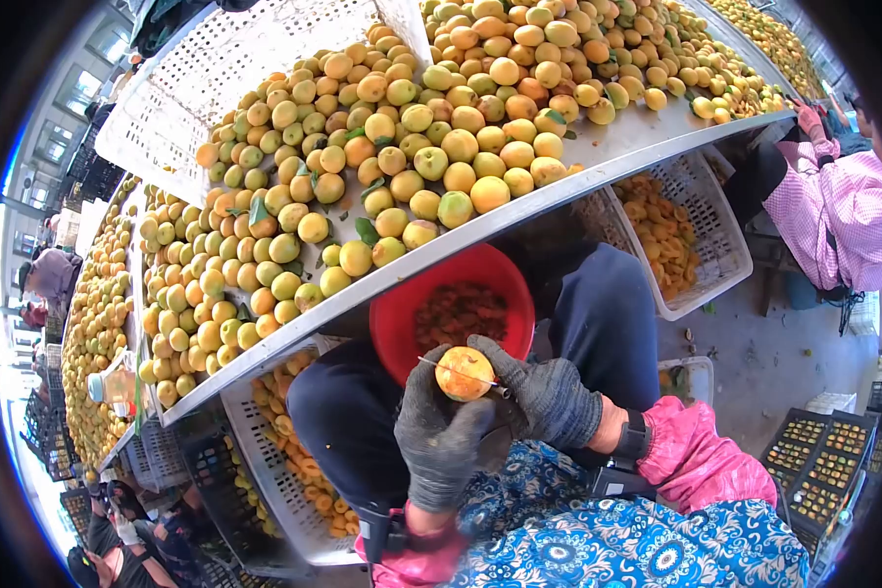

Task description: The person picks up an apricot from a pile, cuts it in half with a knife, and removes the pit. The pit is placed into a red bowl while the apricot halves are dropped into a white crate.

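Note:
My left hand point(431, 446), in a grey knit glove, is closed around a yellow-orange apricot point(464, 384). Across the fruit lies the thin blade of a small knife point(482, 379). My right hand point(557, 397), gloved in grey as well, grips the knife, whose handle is mostly hidden in the fingers. A red basin point(390, 328) stands between my knees just beyond both hands, with brownish apricot pits point(461, 316) at its bottom. Above it, whole apricots point(458, 145) with a few green leaves cover a metal-edged table point(598, 147).
White perforated crates with halved apricots stand under the table, at left point(245, 416) and right point(730, 245). A tipped white crate point(167, 113) lies among the fruit. A person in a pink checked top point(833, 201) sits at right. Dark trays point(818, 465) are stacked lower right.

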{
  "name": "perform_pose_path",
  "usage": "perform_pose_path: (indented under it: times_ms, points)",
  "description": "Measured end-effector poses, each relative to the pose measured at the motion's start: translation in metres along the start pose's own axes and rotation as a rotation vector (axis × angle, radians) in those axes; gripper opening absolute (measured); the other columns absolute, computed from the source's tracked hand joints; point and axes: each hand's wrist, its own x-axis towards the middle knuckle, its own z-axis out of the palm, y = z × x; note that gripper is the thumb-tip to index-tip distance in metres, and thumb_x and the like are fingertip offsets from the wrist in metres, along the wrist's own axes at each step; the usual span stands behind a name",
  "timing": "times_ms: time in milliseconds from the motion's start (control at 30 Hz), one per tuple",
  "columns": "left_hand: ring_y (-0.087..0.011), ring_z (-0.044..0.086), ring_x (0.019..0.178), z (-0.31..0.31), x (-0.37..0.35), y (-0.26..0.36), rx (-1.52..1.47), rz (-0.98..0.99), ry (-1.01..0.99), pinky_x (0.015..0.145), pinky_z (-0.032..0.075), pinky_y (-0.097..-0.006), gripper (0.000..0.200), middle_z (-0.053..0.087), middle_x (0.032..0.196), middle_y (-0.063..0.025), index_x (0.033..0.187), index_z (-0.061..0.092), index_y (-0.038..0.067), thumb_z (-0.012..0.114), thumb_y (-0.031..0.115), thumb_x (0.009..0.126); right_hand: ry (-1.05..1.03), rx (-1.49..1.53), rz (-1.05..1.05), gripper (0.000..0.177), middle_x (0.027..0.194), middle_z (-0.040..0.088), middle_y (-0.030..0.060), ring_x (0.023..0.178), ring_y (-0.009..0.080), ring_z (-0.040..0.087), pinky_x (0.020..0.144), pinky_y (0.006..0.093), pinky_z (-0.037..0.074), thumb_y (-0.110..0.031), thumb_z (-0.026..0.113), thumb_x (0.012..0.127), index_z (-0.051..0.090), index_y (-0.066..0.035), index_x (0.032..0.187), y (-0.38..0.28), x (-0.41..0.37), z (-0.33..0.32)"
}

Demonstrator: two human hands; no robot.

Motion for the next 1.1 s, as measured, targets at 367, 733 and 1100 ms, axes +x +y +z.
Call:
perform_pose_path:
  times_ms: [367,733,1100]
  points:
    - [-0.0164,0.064,0.090,-0.013,0.006,-0.011,0.129,0.004,-0.075,0.081,0.051,-0.0300,0.033,0.067,0.100,-0.0115,0.115,0.058,-0.002,0.065,0.016,0.088,-0.120,-0.058,0.054,0.071,0.066,0.061,0.0145,0.052,0.0313,0.060,0.046,0.0407,0.046,-0.027,0.063,0.087,0.030,-0.006,0.146,-0.003,-0.002,0.009]
    - [-0.0121,0.062,0.081,-0.046,0.016,-0.027,0.086,-0.169,-0.148,0.072,0.051,-0.0260,0.039,0.066,0.097,-0.0070,0.120,0.057,-0.001,0.066,0.014,0.085,-0.120,0.468,0.324,0.050,0.098,0.068,0.0165,0.094,0.0295,0.068,0.079,0.0349,0.053,-0.035,0.073,0.081,0.060,-0.005,0.119,-0.005,0.010,-0.028]
    - [-0.0164,0.063,0.069,-0.030,-0.001,-0.050,0.009,-0.376,-0.173,0.062,0.052,-0.0293,0.058,0.064,0.080,-0.0070,0.101,0.062,0.000,0.036,0.052,0.100,-0.256,-0.076,-0.091,0.057,0.096,0.067,0.0141,0.068,0.0344,0.065,0.061,0.0395,0.053,-0.040,0.069,0.081,0.054,-0.012,0.129,-0.008,0.015,-0.006]
